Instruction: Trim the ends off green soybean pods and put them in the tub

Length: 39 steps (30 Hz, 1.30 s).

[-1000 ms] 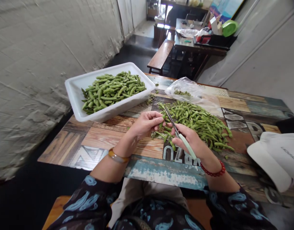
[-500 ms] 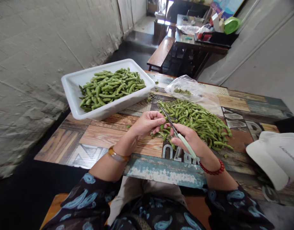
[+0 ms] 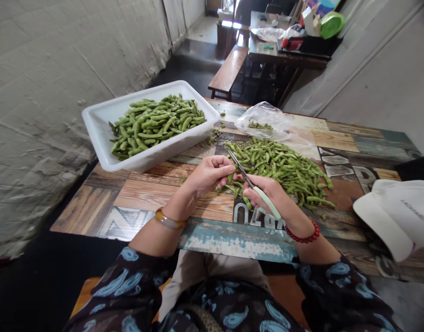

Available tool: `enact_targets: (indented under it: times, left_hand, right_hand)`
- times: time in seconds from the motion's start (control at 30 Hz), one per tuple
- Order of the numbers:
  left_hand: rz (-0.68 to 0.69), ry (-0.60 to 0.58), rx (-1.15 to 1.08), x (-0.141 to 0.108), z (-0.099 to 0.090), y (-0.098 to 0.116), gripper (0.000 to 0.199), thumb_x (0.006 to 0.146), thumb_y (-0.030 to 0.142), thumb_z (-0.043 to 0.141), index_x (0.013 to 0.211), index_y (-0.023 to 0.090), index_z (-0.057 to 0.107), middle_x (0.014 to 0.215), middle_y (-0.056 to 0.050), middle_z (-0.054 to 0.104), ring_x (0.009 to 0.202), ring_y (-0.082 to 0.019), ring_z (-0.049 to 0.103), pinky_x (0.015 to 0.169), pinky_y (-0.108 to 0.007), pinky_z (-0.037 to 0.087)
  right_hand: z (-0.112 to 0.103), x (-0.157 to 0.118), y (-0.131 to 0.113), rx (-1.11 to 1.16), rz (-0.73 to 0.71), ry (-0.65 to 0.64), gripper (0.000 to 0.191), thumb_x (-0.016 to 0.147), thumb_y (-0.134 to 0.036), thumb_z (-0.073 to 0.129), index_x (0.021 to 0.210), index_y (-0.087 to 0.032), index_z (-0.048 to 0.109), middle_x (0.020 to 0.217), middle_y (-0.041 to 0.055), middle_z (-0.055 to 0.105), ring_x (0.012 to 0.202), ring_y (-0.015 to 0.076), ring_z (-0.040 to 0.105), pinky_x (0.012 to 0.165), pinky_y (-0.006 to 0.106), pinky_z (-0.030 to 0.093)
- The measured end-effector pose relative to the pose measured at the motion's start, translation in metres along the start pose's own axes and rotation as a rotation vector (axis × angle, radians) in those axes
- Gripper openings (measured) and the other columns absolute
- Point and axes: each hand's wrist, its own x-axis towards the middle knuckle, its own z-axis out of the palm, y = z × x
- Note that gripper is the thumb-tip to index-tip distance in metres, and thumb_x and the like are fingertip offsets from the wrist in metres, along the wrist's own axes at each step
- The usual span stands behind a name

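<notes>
Between thumb and fingers, my left hand (image 3: 214, 173) pinches a green edamame pod (image 3: 230, 177). My right hand (image 3: 265, 191) is closed around the pale green handles of a pair of scissors (image 3: 263, 197), whose dark blades point up and left, close beside the pinched pod. Just beyond my hands lies a loose heap of edamame pods (image 3: 284, 168) on the patterned wooden table (image 3: 177, 198). To the left, a white plastic tub (image 3: 153, 159) holds many more pods (image 3: 160, 122). My right fingertips are partly hidden behind the scissors.
Behind the heap rests a clear plastic bag (image 3: 267, 115) with small green trimmings in it. A white cap (image 3: 398, 212) sits at the table's right. Farther back are a wooden bench (image 3: 230, 69) and another table (image 3: 267, 53) with clutter. A wall (image 3: 60, 60) runs along the left.
The whole view has shifted slightly, so the scene sits a little higher and left. Both hands keep their hold on the pod and the scissors, with little other movement.
</notes>
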Motion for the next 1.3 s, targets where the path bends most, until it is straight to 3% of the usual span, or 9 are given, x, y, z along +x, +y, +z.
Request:
enact_targets:
  times: [0.23, 0.53, 0.93, 1.3]
  left_hand:
    - [0.01, 0.056, -0.117, 0.0, 0.0, 0.0, 0.038, 0.067, 0.033, 0.085, 0.087, 0.012, 0.059, 0.07, -0.001, 0.07, 0.044, -0.004, 0.055, 0.043, -0.015, 0.043]
    - [0.12, 0.168, -0.374, 0.002, 0.001, 0.0, 0.037, 0.062, 0.019, 0.087, 0.082, 0.014, 0.057, 0.071, 0.002, 0.069, 0.058, -0.007, 0.065, 0.057, -0.016, 0.054]
    - [0.147, 0.124, -0.417, 0.004, 0.006, -0.008, 0.034, 0.065, 0.017, 0.087, 0.082, 0.014, 0.057, 0.071, -0.001, 0.073, 0.066, -0.01, 0.071, 0.064, -0.016, 0.057]
    - [0.127, 0.094, -0.364, 0.003, 0.01, -0.01, 0.039, 0.062, 0.019, 0.089, 0.079, 0.014, 0.055, 0.07, 0.001, 0.071, 0.064, -0.01, 0.071, 0.068, -0.021, 0.058]
  right_hand:
    - [0.001, 0.0, -0.002, 0.268, 0.202, 0.04, 0.056, 0.091, -0.06, 0.055, 0.126, -0.016, 0.057, 0.074, -0.0013, 0.052, 0.051, 0.0096, 0.047, 0.046, 0.023, 0.042]
    - [0.001, -0.003, 0.002, 0.26, 0.046, -0.024, 0.048, 0.097, -0.055, 0.049, 0.127, -0.018, 0.054, 0.093, 0.0033, 0.054, 0.068, 0.0121, 0.054, 0.063, 0.027, 0.049]
    - [0.002, 0.0, -0.003, 0.222, 0.043, -0.021, 0.044, 0.095, -0.062, 0.047, 0.102, -0.019, 0.054, 0.078, 0.0004, 0.055, 0.064, 0.0132, 0.052, 0.061, 0.027, 0.046]
    - [0.002, -0.001, -0.005, 0.212, 0.057, -0.023, 0.044, 0.095, -0.062, 0.047, 0.099, -0.019, 0.054, 0.075, 0.0003, 0.055, 0.064, 0.0137, 0.053, 0.06, 0.027, 0.045]
